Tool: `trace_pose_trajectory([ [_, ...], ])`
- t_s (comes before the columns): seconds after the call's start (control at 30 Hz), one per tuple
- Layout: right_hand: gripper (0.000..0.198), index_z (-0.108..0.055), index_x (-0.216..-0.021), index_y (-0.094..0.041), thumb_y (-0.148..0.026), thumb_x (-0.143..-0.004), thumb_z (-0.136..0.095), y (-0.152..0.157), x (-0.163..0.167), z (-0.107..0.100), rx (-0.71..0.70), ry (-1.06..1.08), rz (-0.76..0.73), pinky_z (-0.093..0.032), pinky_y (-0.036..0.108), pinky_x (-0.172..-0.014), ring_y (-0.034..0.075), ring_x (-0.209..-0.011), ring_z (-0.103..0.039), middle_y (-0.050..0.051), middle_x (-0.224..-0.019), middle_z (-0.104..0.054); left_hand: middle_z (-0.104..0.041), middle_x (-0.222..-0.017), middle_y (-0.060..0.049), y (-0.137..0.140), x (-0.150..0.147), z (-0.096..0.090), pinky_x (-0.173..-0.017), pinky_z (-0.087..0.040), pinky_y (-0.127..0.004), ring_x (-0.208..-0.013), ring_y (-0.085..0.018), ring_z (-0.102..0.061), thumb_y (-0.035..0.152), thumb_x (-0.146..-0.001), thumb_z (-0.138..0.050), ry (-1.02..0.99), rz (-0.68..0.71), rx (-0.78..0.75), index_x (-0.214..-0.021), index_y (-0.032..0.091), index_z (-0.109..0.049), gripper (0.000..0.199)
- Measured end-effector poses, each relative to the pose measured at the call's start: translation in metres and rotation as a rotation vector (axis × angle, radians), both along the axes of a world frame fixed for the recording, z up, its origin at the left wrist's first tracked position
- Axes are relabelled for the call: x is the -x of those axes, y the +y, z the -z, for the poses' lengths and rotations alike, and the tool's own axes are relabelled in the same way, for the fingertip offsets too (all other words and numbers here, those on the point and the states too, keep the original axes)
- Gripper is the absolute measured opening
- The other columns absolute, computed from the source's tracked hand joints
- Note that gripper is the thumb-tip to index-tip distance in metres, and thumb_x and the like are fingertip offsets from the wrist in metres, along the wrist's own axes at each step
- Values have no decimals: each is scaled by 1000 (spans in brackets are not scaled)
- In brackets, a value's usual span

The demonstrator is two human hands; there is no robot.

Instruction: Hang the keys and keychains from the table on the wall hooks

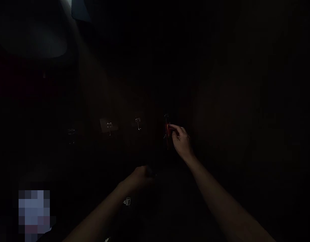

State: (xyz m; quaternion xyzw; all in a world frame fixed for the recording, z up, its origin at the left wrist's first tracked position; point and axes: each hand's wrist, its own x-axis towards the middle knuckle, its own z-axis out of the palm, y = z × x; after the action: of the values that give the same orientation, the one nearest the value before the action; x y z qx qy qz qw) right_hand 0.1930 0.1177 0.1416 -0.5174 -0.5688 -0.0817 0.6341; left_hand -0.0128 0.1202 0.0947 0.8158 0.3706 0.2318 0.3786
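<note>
The picture is very dark. My right hand (pixel 181 139) is at a narrow red thing (pixel 167 130) with small shiny metal parts, right of centre. Its index finger and thumb are bent round the edge of it; its exact kind is too dark to tell. Lower and to the left, my left hand (pixel 142 174) is blurred, with its fingers curled in. Something dark with a small glint shows at those fingers, but I cannot make it out. Below the left wrist lies a small pale metal piece (pixel 127 201).
Left of the red thing, small metal hooks on plates stand in a row: one hook (pixel 138 123), another hook (pixel 109 127) and a fainter metal fitting (pixel 71 131). A pixelated pale patch (pixel 34 210) covers the lower left. A dim light streak (pixel 76 28) crosses the upper left.
</note>
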Motion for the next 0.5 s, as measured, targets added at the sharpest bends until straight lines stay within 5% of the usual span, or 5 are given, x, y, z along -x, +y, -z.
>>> trace_pose_trajectory([
  [0.07, 41, -55, -112, -19, -14, -73, -43, 12, -14, 18, 41, 217, -15, -47, 37, -83, 20, -98, -57, 10, -109, -59, -70, -91, -4, 5, -10, 3, -75, -47, -28, -85, -20, -63, 13, -62, -65, -53, -51, -59, -91, 17, -65, 29],
  [0.2, 49, -51, -114, -19, -11, -65, -46, 34, -21, 37, 196, 398, -127, -48, 38, -82, 18, -88, -60, 9, -103, -62, -62, -114, -9, 19, -55, -32, -88, -41, -28, -103, -20, -57, 20, -72, -61, -229, -105, -129, -114, 17, -54, 44],
  [0.33, 44, -56, -107, -18, -11, -66, -42, 31, -16, 38, 217, 357, -195, -49, 34, -76, 16, -79, -62, 4, -89, -66, -63, -109, -15, 33, -107, -61, -82, -44, -30, -97, -22, -59, 34, -77, -58, -371, -177, -68, -113, 10, -52, 43],
  [0.5, 35, -67, -87, -20, -8, -66, -42, 0, -32, 16, 170, 34, -145, -46, 33, -82, 17, -83, -60, 2, -86, -65, -65, -79, -6, 43, -132, -65, -66, -47, -25, -73, -17, -62, 35, -76, -58, -463, -170, 85, -90, 13, -62, 26],
])
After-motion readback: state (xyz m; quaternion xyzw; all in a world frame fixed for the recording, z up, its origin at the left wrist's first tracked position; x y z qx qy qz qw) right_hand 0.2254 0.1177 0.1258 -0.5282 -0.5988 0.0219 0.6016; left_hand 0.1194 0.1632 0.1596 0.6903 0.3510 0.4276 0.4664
